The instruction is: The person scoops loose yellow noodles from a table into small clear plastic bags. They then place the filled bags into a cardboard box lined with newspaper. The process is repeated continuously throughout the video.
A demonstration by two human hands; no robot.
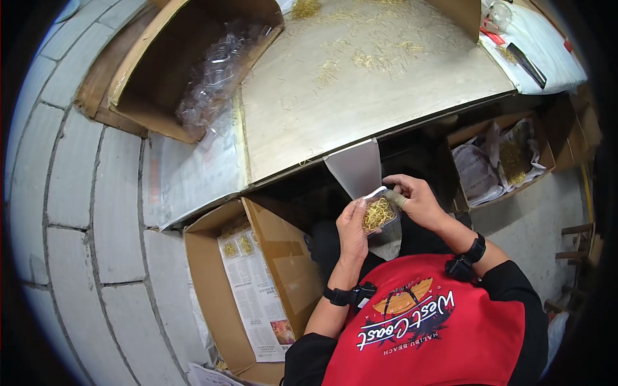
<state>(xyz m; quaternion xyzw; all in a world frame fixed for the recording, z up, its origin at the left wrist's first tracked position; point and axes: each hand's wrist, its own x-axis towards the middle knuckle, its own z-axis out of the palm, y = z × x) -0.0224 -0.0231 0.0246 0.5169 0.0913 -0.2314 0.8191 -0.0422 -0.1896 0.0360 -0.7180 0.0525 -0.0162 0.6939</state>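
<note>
Left hand point(351, 230) beside curled right hand point(416, 198)

Steep downward head view (wide fisheye) onto the handheld box point(375, 193)

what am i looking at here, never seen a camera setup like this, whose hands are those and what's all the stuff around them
There's no machine here, just a person working by hand. A wide fisheye camera worn on their head looks down, so straight edges bend near the rim. The left hand and right hand hold a small clear plastic box containing thin gold-coloured pieces. Loose gold-coloured pieces lie scattered on the pale flat tabletop ahead. To the left, an open brown cardboard box holds clear plastic containers.
</note>
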